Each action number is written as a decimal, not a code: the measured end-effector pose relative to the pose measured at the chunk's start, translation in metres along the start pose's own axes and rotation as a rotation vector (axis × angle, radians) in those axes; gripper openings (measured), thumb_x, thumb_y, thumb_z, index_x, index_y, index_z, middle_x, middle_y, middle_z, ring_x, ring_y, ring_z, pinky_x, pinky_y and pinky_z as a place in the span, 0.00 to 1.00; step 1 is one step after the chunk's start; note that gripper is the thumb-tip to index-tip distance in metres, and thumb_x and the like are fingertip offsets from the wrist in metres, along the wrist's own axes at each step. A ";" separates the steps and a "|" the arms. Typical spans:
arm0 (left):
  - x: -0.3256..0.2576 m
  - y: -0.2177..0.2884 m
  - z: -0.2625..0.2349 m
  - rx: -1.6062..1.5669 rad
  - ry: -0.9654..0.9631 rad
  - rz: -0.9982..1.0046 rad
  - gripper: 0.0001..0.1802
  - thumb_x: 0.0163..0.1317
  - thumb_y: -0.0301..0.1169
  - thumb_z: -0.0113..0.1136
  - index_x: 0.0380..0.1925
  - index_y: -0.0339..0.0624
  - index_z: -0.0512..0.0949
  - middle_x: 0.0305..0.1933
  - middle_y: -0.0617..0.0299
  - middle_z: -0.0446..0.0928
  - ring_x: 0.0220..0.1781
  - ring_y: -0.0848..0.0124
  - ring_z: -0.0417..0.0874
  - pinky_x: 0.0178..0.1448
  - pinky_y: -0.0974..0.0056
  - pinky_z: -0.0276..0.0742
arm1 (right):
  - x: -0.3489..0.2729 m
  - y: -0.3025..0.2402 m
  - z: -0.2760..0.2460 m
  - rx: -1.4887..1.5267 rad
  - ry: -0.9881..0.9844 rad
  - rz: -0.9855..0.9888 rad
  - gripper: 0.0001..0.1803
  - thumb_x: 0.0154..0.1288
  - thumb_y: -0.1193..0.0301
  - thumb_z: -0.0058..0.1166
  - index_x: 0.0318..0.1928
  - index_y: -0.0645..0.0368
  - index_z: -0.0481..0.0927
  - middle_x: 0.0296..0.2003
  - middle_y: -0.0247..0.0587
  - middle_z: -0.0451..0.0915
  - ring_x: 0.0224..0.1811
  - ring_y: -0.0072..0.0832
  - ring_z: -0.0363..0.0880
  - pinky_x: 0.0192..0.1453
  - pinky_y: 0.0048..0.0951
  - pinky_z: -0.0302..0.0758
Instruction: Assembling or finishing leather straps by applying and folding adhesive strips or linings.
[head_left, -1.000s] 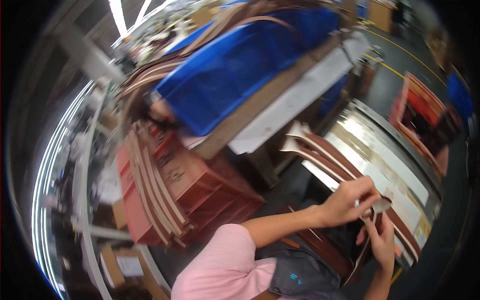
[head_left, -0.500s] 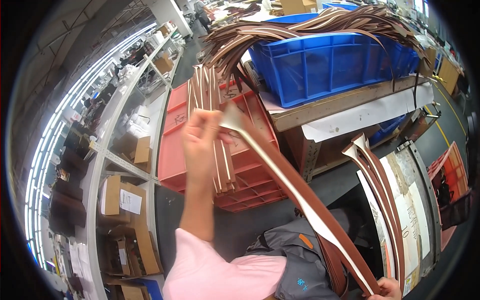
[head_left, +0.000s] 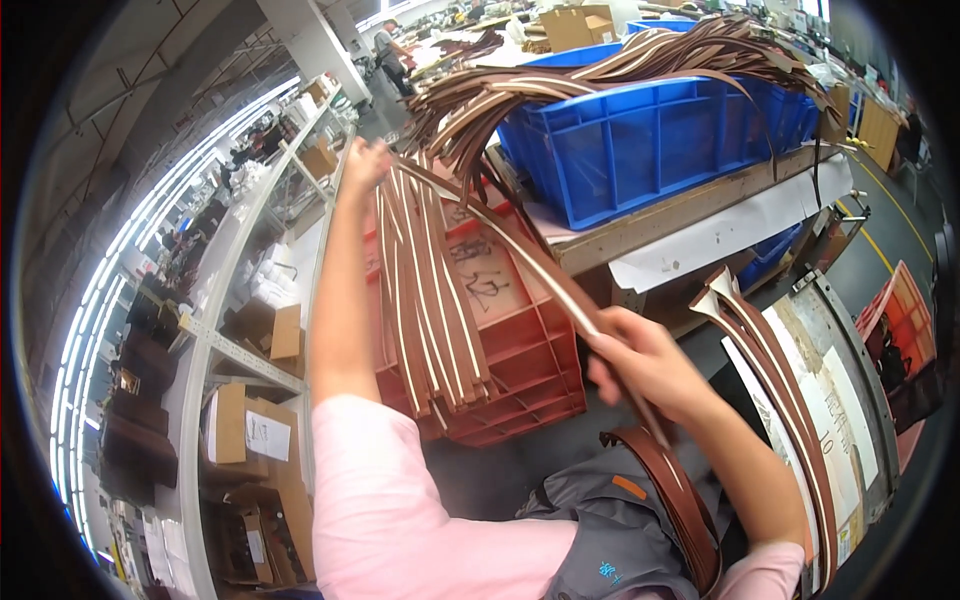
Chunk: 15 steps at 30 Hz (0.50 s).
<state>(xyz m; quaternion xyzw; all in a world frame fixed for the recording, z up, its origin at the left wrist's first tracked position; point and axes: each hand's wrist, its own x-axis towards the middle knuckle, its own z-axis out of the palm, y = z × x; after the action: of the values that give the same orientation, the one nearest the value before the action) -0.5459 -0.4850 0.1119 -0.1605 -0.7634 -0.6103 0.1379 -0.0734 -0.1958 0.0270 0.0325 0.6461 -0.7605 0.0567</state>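
Left hand up at eleven o'clock pinches one end of a long brown strap; right hand grips it lower, at three. Risk: it may snag the straps draped over the red crate and drag them off.

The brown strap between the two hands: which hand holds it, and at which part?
Both hold the brown strap: the left hand grips its upper end, the right hand grips it lower down.

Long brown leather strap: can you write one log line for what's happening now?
left hand: grips top of long brown leather strap | right hand: grips it lower | behind: red plastic crate, blue plastic bin
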 end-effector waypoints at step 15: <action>-0.154 -0.028 0.107 0.802 -0.505 -0.102 0.28 0.72 0.53 0.66 0.42 0.34 0.90 0.33 0.47 0.90 0.39 0.57 0.93 0.47 0.55 0.85 | 0.113 0.067 0.058 0.280 0.086 0.159 0.13 0.86 0.76 0.44 0.63 0.66 0.65 0.43 0.48 0.84 0.39 0.34 0.90 0.48 0.35 0.92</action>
<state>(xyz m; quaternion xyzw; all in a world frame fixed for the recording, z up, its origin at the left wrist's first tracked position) -0.4192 -0.3977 0.0013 -0.2002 -0.9553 -0.2152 -0.0310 -0.1755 -0.2689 -0.0426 0.1234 0.5310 -0.8341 0.0840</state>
